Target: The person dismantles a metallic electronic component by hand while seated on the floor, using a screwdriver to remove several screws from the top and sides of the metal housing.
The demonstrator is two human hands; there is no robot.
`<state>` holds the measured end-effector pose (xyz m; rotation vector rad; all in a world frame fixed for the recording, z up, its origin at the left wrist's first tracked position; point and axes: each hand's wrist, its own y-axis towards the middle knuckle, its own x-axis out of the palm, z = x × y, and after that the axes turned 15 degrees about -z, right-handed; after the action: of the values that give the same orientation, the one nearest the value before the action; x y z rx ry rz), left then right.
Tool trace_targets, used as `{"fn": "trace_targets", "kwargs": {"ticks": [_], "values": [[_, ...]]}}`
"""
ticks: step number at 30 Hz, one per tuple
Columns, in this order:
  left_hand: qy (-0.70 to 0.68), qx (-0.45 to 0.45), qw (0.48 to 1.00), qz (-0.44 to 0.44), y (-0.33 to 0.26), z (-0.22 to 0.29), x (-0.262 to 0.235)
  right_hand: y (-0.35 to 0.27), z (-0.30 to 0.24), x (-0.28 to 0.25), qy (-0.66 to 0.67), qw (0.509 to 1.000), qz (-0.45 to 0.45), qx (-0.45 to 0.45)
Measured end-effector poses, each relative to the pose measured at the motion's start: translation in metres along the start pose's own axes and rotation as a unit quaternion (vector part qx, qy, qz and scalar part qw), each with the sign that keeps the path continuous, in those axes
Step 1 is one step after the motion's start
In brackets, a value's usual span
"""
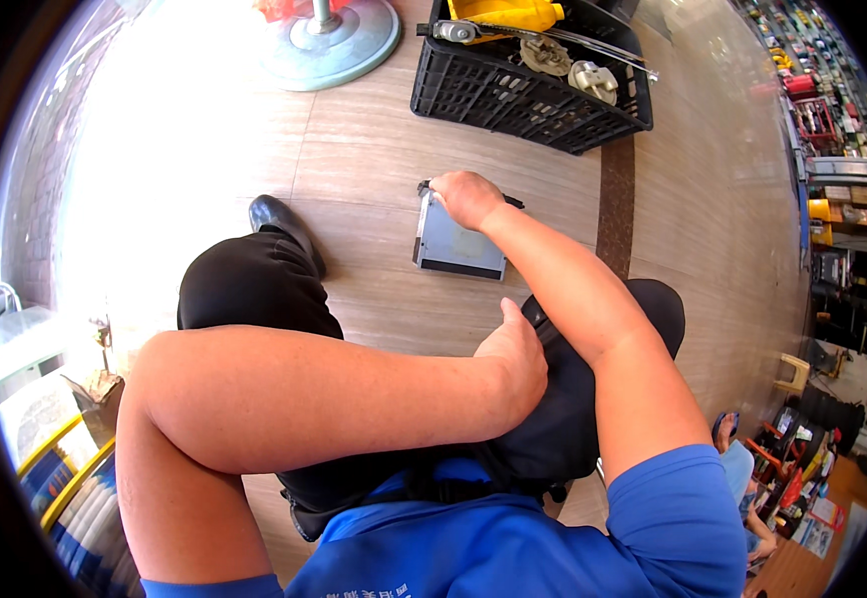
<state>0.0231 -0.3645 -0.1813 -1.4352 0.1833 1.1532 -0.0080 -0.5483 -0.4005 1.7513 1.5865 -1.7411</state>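
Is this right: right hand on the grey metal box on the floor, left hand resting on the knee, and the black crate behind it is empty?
Not quite. The black crate is not empty: the head view shows a yellow container, metal parts and long rods in it. The rest holds: the right hand is on the grey metal box on the floor, and the left hand rests on the knee.

Matt grey metal box (456, 244), black plastic lattice crate (513, 95), glossy wood-look floor (374, 149)
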Motion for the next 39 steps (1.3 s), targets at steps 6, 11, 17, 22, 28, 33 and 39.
{"fn": "trace_targets", "kwargs": {"ticks": [6, 11, 17, 22, 28, 33, 39], "values": [[-0.005, -0.005, 1.0, -0.008, 0.003, 0.0, 0.0, -0.003, -0.011, 0.0, 0.041, 0.998, 0.0, 0.045], [0.001, -0.005, 1.0, 0.0, 0.003, 0.0, 0.0, 0.002, -0.001, 0.008, 0.023, 0.999, 0.006, 0.025], [-0.019, -0.003, 1.0, 0.002, 0.0, -0.001, 0.003, 0.008, -0.001, 0.014, -0.013, 1.0, 0.013, -0.025], [-0.013, 0.005, 1.0, -0.001, -0.004, -0.002, 0.0, 0.007, -0.002, 0.0, -0.041, 0.998, -0.012, -0.046], [-0.015, 0.002, 1.0, 0.005, -0.001, -0.002, 0.001, -0.001, 0.009, 0.003, -0.071, 0.993, 0.036, -0.091], [0.001, -0.009, 1.0, 0.0, 0.002, -0.001, 0.001, -0.005, -0.003, 0.012, -0.027, 0.999, -0.022, 0.031], [0.0, -0.015, 1.0, -0.002, 0.004, -0.004, -0.002, -0.015, -0.014, 0.003, 0.04, 0.995, -0.021, 0.088]]}}
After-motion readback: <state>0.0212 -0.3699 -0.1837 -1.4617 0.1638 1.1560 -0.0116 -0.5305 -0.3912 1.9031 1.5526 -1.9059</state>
